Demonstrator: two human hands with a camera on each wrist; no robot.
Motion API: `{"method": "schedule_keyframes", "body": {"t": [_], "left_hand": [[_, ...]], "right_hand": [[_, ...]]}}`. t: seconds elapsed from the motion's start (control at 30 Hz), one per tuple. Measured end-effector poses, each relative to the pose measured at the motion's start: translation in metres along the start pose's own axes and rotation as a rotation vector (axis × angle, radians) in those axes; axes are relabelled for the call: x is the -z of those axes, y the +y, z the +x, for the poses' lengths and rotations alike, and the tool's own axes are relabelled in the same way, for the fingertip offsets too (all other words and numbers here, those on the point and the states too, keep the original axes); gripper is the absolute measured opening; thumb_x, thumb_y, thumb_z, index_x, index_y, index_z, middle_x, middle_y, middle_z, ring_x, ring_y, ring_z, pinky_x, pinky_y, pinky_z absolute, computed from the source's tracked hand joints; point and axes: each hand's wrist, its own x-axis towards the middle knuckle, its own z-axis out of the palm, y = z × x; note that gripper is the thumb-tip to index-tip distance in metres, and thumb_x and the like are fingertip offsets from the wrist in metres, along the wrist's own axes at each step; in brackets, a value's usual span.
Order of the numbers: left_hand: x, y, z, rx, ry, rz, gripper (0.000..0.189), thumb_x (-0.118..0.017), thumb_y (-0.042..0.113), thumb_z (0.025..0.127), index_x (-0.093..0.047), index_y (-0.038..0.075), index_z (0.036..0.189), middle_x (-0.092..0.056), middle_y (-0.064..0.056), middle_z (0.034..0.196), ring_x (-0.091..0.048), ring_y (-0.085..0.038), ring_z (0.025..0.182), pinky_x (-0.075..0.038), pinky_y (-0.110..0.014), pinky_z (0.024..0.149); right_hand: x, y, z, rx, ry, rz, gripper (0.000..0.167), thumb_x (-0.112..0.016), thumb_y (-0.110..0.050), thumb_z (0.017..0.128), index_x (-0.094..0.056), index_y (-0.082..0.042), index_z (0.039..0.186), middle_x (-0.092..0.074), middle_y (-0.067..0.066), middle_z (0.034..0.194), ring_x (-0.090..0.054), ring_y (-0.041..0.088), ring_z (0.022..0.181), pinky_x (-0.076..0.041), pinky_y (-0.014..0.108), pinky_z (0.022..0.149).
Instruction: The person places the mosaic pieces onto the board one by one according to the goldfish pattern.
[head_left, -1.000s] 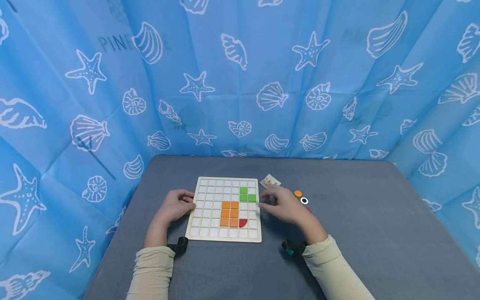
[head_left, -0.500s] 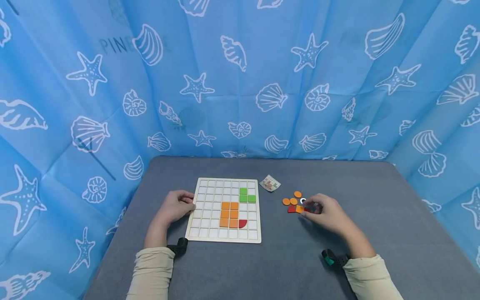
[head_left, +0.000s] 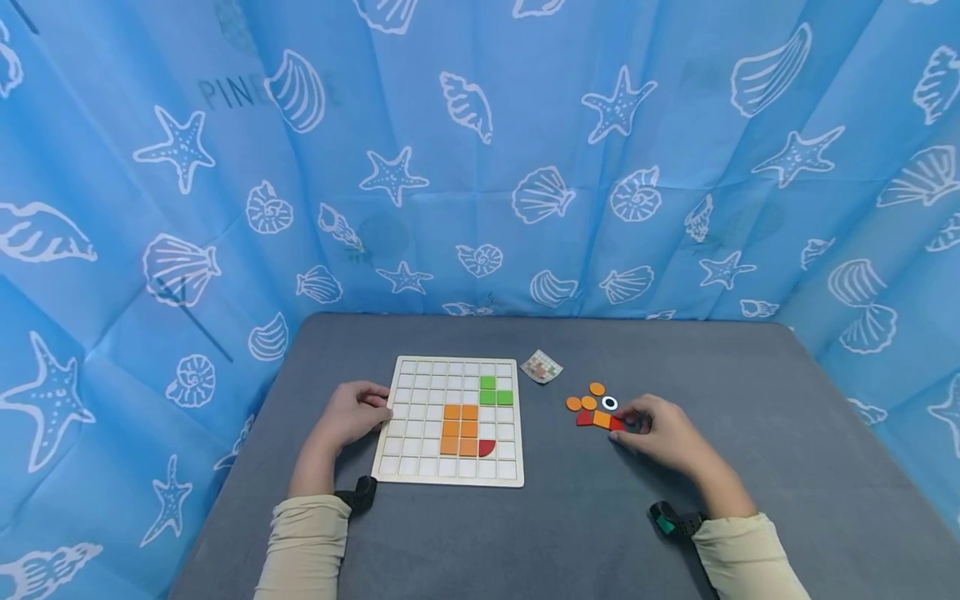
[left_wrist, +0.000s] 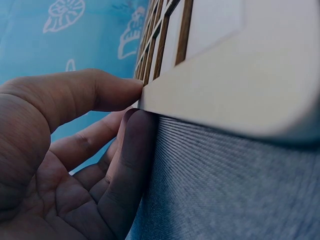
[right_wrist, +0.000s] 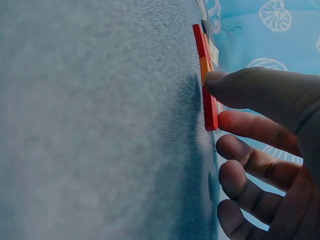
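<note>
In the head view my left hand (head_left: 357, 412) holds the left edge of a pale wooden grid board (head_left: 405, 479), thumb on top and fingers at the side and below. The board bears several orange square tiles (head_left: 460, 431), green square tiles (head_left: 488, 390) and a red quarter-circle tile (head_left: 487, 448). To the right, my right hand (head_left: 663, 429) has its thumb and index finger around a red tile (right_wrist: 209, 112); its exact shape is partly hidden. That tile lies in a row with an orange square (head_left: 602, 419) and another red tile (head_left: 585, 419).
Behind that row lie several orange discs (head_left: 588, 402) and a white ring with a dark centre (head_left: 609, 402). A small patterned card (head_left: 542, 367) sits beyond the board's right corner. The grey table (head_left: 525, 542) ends at a blue shell-print curtain (head_left: 480, 167).
My right hand has moved from the board's right edge to the loose tiles, its thumb and index finger now at the right-hand red tile. My left hand has stayed at the board.
</note>
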Motion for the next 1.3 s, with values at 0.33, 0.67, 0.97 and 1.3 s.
{"method": "schedule_keyframes", "body": {"t": [0.33, 0.67, 0.97, 1.3], "left_hand": [[0.0, -0.002, 0.001, -0.007, 0.003, 0.014, 0.038, -0.074, 0.006, 0.093, -0.069, -0.003, 0.13, -0.069, -0.017, 0.107, -0.069, -0.022, 0.083, -0.062, -0.036, 0.073], [-0.001, -0.003, 0.001, -0.003, 0.012, 0.012, 0.037, -0.075, 0.005, 0.093, -0.07, -0.003, 0.129, -0.07, -0.016, 0.107, -0.07, -0.021, 0.084, -0.062, -0.035, 0.073], [-0.001, -0.002, 0.002, -0.012, 0.016, 0.018, 0.037, -0.075, 0.005, 0.093, -0.069, -0.003, 0.129, -0.069, -0.016, 0.106, -0.07, -0.021, 0.082, -0.062, -0.034, 0.073], [-0.001, -0.001, 0.002, -0.015, 0.023, 0.024, 0.037, -0.074, 0.005, 0.092, -0.07, -0.003, 0.128, -0.07, -0.015, 0.104, -0.069, -0.019, 0.08, -0.062, -0.034, 0.071]], "right_hand": [[-0.002, 0.004, 0.005, -0.007, -0.011, 0.006, 0.023, -0.086, -0.021, 0.088, -0.078, -0.006, 0.104, -0.068, 0.005, 0.097, -0.053, 0.015, 0.076, -0.046, 0.026, 0.063], [-0.001, 0.002, 0.004, -0.014, -0.015, 0.008, 0.022, -0.085, -0.021, 0.089, -0.078, -0.006, 0.103, -0.068, 0.005, 0.096, -0.053, 0.015, 0.074, -0.046, 0.026, 0.062], [0.003, -0.004, 0.002, -0.028, -0.015, 0.037, 0.021, -0.083, -0.02, 0.092, -0.078, -0.006, 0.107, -0.073, 0.005, 0.098, -0.056, 0.014, 0.074, -0.047, 0.026, 0.06], [-0.003, -0.026, 0.014, 0.049, -0.023, 0.081, 0.022, -0.082, -0.018, 0.094, -0.078, -0.007, 0.112, -0.075, 0.005, 0.102, -0.061, 0.014, 0.08, -0.051, 0.026, 0.065]]}}
